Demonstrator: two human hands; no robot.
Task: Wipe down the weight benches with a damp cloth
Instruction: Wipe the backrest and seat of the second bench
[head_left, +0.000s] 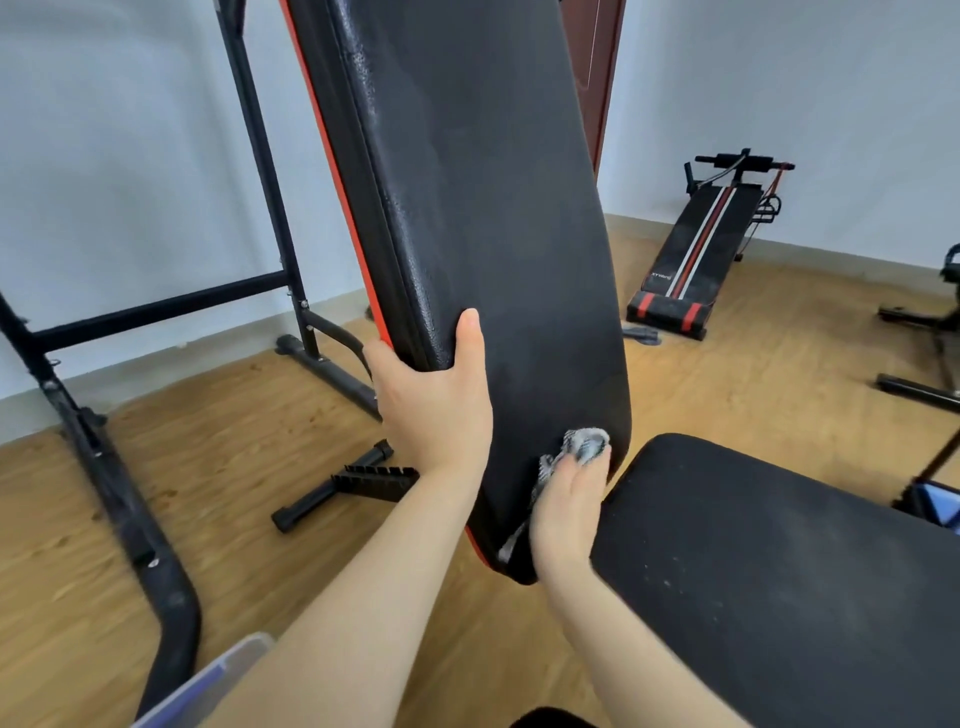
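Reaching forward with both forearms (337, 597). Facing a steep black backrest (493, 208), red-edged, with flat seat (779, 571) just beside its lower end. Black rack (114, 493) at left, sit-up bench (696, 249) far right by the wall. Gripping backrest's left edge with left hand (436, 410). Holding bunched grey cloth (587, 441) against backrest's lower end with right hand (566, 509).

A small home gym room; a padded weight bench (467, 208), a black steel rack (270, 208), a sit-up bench (696, 249); wood-look floor (260, 467), plain walls.
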